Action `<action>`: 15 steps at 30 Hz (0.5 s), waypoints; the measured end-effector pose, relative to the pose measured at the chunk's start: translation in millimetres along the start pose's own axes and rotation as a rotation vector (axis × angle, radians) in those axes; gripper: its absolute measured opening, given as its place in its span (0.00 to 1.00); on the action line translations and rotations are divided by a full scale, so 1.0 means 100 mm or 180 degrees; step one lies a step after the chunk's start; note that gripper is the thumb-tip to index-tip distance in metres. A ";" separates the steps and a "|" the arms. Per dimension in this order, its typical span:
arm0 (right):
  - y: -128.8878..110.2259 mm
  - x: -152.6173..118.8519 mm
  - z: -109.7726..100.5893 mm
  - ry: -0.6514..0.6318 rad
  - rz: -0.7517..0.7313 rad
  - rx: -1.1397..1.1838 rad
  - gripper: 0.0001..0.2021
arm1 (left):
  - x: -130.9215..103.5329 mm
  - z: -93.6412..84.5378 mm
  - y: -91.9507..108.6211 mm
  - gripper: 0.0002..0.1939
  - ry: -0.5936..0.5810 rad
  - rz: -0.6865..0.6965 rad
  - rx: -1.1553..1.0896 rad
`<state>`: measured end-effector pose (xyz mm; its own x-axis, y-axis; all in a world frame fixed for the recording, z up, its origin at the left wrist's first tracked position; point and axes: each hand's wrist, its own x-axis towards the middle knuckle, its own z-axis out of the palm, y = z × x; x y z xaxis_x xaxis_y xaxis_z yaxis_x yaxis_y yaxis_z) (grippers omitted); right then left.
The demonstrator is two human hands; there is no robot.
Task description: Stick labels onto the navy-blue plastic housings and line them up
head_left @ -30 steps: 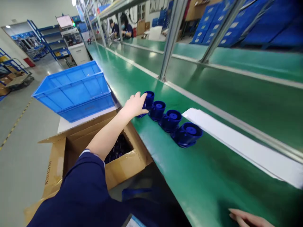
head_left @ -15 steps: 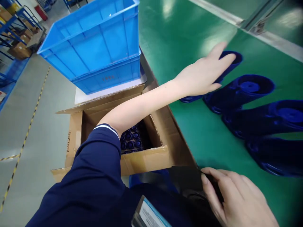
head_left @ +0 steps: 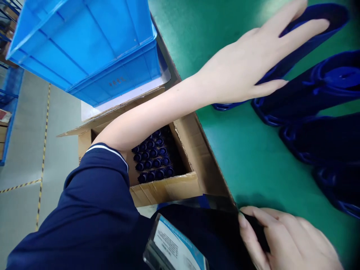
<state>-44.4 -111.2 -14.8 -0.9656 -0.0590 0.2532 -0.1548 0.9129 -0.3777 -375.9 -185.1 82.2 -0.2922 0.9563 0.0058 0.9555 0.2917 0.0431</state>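
Observation:
My left hand (head_left: 250,60) reaches over a cardboard box to a dark blue plastic cylinder (head_left: 284,67), its fingers spread at the hollow top rim and its thumb held apart below. I cannot tell how firmly the fingertips touch the rim. Next to it stands another dark blue cylinder (head_left: 298,90) with a round recessed top, and several more alike follow toward the right edge. At the near table edge, my right hand (head_left: 284,236) is closed with thumb and fingers about the edge of the green table top (head_left: 233,157).
Beside the table, the open cardboard box (head_left: 165,189) contains rows of small dark blue parts (head_left: 153,153). Behind it are stacked blue crates (head_left: 112,56) on a white board. An ID badge (head_left: 174,243) hangs at my chest. Yellow-black tape (head_left: 45,142) marks the floor.
The view has shifted closer to the table and the cylinders. My left hand has come further over the far cylinder's rim. My right hand stays at the table edge.

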 end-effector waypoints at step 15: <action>-0.11 0.13 -0.02 0.0096 0.0176 0.0586 0.05 | 0.09 -0.34 0.32 0.23 0.0082 -0.0696 -0.0317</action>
<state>-54.6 -121.5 -5.2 -0.9674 0.0039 0.2531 -0.1400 0.8249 -0.5477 -349.6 -168.2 117.7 -0.4938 0.8695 0.0109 0.8613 0.4872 0.1443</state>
